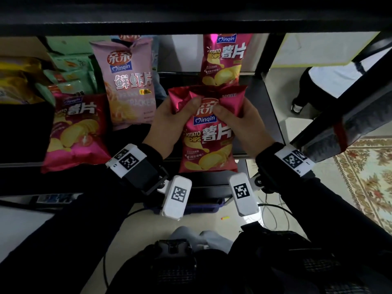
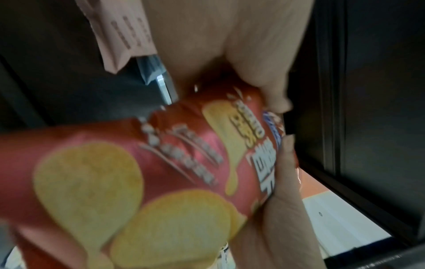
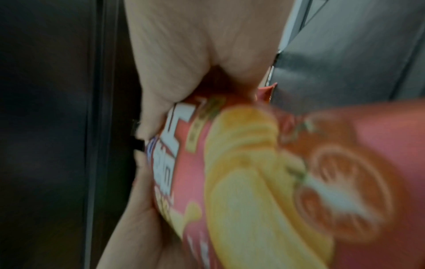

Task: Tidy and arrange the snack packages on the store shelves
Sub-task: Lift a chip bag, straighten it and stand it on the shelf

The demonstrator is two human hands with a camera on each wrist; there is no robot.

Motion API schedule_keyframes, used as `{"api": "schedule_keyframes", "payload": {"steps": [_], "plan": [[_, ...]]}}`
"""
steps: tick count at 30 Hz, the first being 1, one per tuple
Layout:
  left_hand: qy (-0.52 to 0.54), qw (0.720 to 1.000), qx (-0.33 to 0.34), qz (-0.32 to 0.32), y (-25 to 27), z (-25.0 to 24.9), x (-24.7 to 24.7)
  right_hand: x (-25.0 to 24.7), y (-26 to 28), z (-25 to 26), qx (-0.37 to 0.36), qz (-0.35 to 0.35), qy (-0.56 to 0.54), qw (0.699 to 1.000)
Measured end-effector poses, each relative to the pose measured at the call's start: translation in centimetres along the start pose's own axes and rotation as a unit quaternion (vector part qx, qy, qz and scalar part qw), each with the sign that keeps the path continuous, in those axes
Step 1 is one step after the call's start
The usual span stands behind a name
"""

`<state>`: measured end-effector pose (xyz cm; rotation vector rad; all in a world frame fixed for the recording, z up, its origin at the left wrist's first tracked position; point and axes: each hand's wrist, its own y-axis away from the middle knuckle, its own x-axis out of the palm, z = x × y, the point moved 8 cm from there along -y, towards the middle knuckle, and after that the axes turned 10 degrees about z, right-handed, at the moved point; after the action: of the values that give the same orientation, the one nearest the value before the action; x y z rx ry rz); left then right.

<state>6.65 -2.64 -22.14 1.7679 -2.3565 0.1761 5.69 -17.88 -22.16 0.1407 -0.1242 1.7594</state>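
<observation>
Both hands up at the front of a dark shelf (image 1: 265,115), sharing one red chip bag (image 1: 209,141). Left hand (image 1: 167,122) pinching the bag's upper left corner, thumb pressed across the crumpled top edge, fingers hidden behind the foil. Right hand (image 1: 241,124) pinching the upper right corner in the same way, thumb on the front near the logo. Bag held upright, its lower end past the shelf's front edge; whether it touches the shelf cannot be told. Just behind it, a second red chip bag (image 1: 224,60) standing upright further back on the shelf. To the left, a pale pink cracker bag (image 1: 129,81) standing and leaning back, and beside that a magenta chip bag (image 1: 76,132) lying face up at the shelf front. Further left, green packets (image 1: 70,75) and a yellow bag (image 1: 17,81), stacked loosely. Both wrist views blurred: the same red bag filling the frame, thumb and fingers clamped on either face. On the floor to the right, a patterned rug (image 1: 369,177).
</observation>
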Motion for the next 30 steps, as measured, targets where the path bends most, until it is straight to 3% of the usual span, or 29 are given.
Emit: {"api": "schedule_keyframes", "payload": {"steps": [4,9,14,19,24,30], "plan": [[-0.011,1.0,-0.008,-0.024,0.2,0.4,-0.2,-0.5,-0.4,0.4,-0.007,-0.009,-0.053,0.999],[0.045,0.999,-0.008,0.003,0.4,0.4,0.6,-1.3,-0.1,0.0,-0.002,-0.035,-0.053,0.998],[-0.03,0.999,-0.029,-0.025,0.1,0.2,0.3,-1.1,0.0,-0.7,0.008,0.005,-0.056,0.998],[-0.042,0.998,-0.033,-0.018,0.5,0.1,0.1,-1.6,-0.1,-0.7,0.034,0.019,-0.039,0.998],[0.061,0.997,-0.04,-0.019,0.5,0.5,-0.1,-1.9,-0.3,-0.2,0.011,0.007,-0.065,0.998],[0.134,0.989,-0.062,0.006,-0.2,0.4,-0.4,-1.5,-0.8,0.2,0.037,-0.001,-0.112,0.993]]}}
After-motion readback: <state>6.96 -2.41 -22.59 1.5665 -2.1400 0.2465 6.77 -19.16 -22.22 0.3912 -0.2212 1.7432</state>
